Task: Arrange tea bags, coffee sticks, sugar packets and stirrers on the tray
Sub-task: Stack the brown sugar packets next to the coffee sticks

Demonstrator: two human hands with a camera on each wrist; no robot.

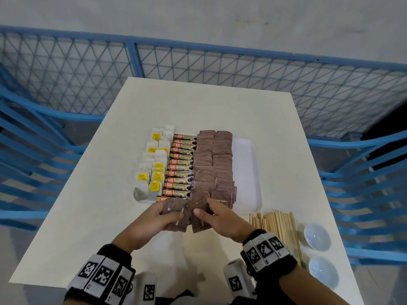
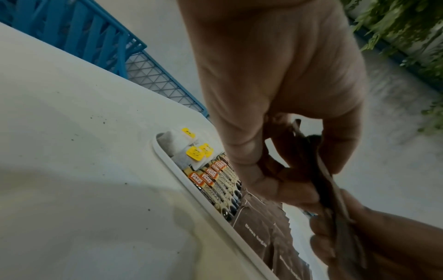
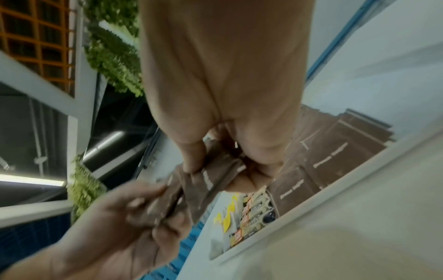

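A white tray (image 1: 246, 172) on the table carries tea bags (image 1: 152, 168) with yellow tags on its left, coffee sticks (image 1: 180, 168) in a column beside them, and brown sugar packets (image 1: 212, 164) in two columns at the middle. Its right part is bare. Just in front of the tray, my left hand (image 1: 163, 213) grips a fan of brown sugar packets (image 1: 179, 217). My right hand (image 1: 206, 211) pinches one packet (image 3: 210, 181) of that bunch between thumb and fingers. Wooden stirrers (image 1: 275, 225) lie on the table to the right of my right hand.
Two small white bowls (image 1: 317, 235) sit near the table's right front corner. A blue mesh fence (image 1: 198, 69) and blue railings surround the white table (image 1: 88, 194). The tray's rim (image 2: 191, 187) runs close below my left hand.
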